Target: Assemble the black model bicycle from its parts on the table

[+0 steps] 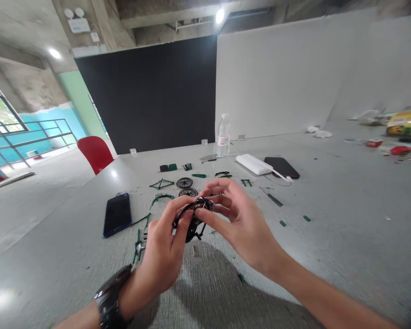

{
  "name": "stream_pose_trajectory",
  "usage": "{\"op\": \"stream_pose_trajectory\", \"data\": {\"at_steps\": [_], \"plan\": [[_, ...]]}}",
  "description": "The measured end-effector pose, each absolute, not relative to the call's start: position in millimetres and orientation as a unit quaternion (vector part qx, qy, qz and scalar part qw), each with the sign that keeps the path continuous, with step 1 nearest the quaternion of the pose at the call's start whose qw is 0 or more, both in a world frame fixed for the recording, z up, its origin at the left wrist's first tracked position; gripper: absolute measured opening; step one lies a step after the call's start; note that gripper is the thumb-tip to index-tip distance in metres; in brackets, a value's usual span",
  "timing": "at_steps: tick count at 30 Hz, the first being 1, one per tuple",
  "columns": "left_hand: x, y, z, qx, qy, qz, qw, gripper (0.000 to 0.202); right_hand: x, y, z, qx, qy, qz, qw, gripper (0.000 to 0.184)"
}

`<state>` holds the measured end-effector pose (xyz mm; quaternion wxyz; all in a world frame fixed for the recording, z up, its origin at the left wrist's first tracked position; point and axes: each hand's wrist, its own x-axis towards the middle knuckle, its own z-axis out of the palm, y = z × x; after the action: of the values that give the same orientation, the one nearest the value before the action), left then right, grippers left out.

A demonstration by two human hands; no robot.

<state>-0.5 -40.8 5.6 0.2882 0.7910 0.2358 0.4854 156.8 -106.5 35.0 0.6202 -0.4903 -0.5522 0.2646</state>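
Above the table, both hands hold a small black model bicycle wheel (192, 232) with a curved mudguard and other black parts attached. My left hand (167, 246) grips its left side between thumb and fingers. At its upper right edge, the thumb and fingers of my right hand (246, 228) close on it; the exact contact is partly hidden. Just beyond the hands lie two loose spoked wheels (184, 183), a green bicycle frame (162, 183) and a green curved mudguard (162, 196). A green part with metal fittings (139, 246) lies beside my left hand.
A dark phone (118, 214) lies at left. Toward the back stand a water bottle (223, 136) and a white power bank (253, 164) cabled beside a black phone (281, 167). A screwdriver (271, 196) and small green pieces (282, 223) lie at right. Black and white panels (150, 96) rise behind.
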Motion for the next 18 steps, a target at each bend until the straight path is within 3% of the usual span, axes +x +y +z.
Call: {"op": "stream_pose_trajectory", "data": {"at_steps": [5, 10, 18], "plan": [[-2, -36, 8, 0.806, 0.222, 0.477, 0.272, 0.021, 167, -103, 42, -0.501, -0.605, 0.232, 0.574, 0.019], [-1, -31, 15, 0.81, 0.219, 0.464, 0.284, 0.016, 178, -94, 55, -0.502, -0.592, 0.313, 0.547, 0.021], [5, -29, 37, 0.758, 0.26, 0.383, 0.46, 0.03, 179, -85, 72, -0.577, -0.611, 0.261, 0.475, 0.022]]}}
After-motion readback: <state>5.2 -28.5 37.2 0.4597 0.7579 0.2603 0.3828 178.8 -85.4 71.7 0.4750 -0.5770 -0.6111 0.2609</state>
